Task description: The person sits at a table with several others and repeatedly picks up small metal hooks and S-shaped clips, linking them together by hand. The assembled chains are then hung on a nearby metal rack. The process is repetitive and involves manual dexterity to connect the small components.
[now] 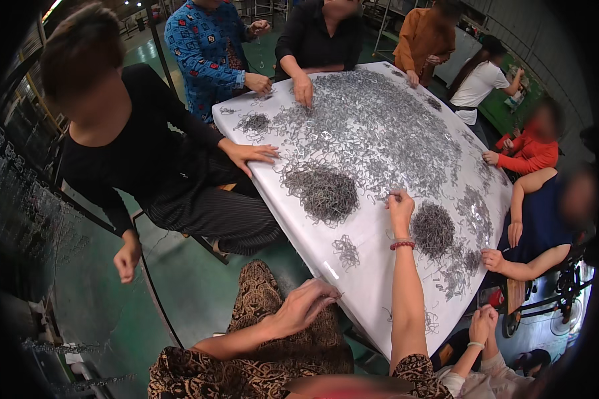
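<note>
My left hand point(305, 308) is closed in a pinch beside the near left edge of the white table point(293, 223). Something thin, too small to make out, shows at its fingertips. My right hand point(399, 205), with a red bead bracelet point(402, 245) at the wrist, reaches over the tabletop. Its fingers are bent together at the near rim of a wide spread of small grey bent wire pieces point(386, 126); what they hold is hidden. A dense dark heap of these pieces point(329, 194) lies left of it, another heap point(433, 230) right of it.
A small loose cluster of wire pieces point(345, 251) lies between my hands. A person in black point(133, 139) sits left, one hand point(249, 154) flat on the table. Several others work around it; a person in dark blue point(546, 219) sits right. The floor point(120, 312) is green.
</note>
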`<action>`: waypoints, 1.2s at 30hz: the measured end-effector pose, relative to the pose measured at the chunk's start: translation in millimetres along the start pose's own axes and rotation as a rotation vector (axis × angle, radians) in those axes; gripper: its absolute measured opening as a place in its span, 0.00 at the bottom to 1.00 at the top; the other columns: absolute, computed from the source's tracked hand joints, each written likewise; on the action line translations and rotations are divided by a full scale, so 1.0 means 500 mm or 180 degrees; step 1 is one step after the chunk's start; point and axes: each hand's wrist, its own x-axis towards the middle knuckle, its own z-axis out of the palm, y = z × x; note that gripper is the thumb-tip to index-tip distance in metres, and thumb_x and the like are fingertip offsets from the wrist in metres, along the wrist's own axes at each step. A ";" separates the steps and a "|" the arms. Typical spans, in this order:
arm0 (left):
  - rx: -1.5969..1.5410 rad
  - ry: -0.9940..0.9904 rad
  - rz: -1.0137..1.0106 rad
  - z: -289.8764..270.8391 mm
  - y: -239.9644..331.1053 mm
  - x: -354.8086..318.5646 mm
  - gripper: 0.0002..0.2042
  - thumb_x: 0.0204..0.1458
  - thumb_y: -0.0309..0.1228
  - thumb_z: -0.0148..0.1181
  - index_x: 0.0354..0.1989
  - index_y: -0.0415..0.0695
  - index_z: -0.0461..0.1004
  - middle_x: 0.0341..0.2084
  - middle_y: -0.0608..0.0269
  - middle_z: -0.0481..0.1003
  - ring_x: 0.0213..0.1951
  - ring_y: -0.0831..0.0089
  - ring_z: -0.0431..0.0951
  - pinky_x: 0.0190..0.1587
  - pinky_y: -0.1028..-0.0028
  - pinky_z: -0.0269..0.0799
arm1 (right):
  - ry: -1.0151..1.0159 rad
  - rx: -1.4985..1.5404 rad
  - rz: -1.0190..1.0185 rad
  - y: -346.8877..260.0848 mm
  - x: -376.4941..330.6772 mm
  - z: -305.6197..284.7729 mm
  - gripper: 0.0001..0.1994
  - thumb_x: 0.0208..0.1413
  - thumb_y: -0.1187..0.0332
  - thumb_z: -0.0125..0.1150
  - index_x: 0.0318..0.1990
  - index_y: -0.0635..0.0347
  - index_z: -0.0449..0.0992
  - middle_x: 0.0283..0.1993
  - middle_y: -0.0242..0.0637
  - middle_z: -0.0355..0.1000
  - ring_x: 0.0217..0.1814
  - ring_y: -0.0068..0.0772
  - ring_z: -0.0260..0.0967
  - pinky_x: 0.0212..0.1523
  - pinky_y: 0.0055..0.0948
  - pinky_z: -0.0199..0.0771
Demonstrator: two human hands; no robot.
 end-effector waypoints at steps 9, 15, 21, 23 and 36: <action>-0.0093 0.0180 0.0152 0.013 0.024 -0.029 0.08 0.52 0.18 0.60 0.40 0.36 0.72 0.33 0.57 0.77 0.36 0.63 0.77 0.40 0.69 0.73 | -0.0598 -0.1681 -0.0233 -0.017 -0.032 -0.079 0.11 0.43 0.79 0.58 0.36 0.69 0.80 0.33 0.59 0.76 0.34 0.55 0.76 0.40 0.41 0.76; -0.0037 0.0171 0.0151 0.011 0.032 -0.034 0.08 0.51 0.19 0.61 0.40 0.36 0.73 0.33 0.57 0.77 0.36 0.63 0.77 0.40 0.69 0.73 | -0.1033 -0.1735 -0.0278 -0.043 -0.025 -0.119 0.22 0.39 0.80 0.60 0.49 0.69 0.75 0.33 0.57 0.76 0.27 0.42 0.77 0.30 0.34 0.78; -0.0005 0.0160 0.0187 0.013 0.028 -0.033 0.09 0.51 0.19 0.61 0.40 0.36 0.73 0.34 0.57 0.77 0.37 0.64 0.77 0.40 0.68 0.73 | -0.1387 0.0396 0.1376 -0.045 -0.030 -0.120 0.24 0.40 0.81 0.59 0.51 0.77 0.71 0.26 0.47 0.75 0.19 0.30 0.74 0.21 0.26 0.77; 0.0009 0.0177 0.0152 0.010 0.029 -0.033 0.09 0.51 0.19 0.61 0.40 0.36 0.73 0.34 0.58 0.77 0.37 0.64 0.77 0.40 0.69 0.73 | -0.1359 -0.0107 0.1263 -0.041 -0.037 -0.115 0.25 0.40 0.81 0.59 0.51 0.78 0.71 0.25 0.46 0.75 0.18 0.31 0.73 0.21 0.26 0.78; 0.0131 0.0185 0.0273 -0.016 0.023 -0.017 0.10 0.47 0.13 0.60 0.38 0.36 0.71 0.35 0.54 0.77 0.40 0.63 0.79 0.43 0.68 0.75 | -0.1898 0.0132 0.1558 -0.054 -0.018 -0.116 0.07 0.43 0.81 0.62 0.31 0.78 0.78 0.25 0.45 0.76 0.19 0.31 0.75 0.20 0.23 0.78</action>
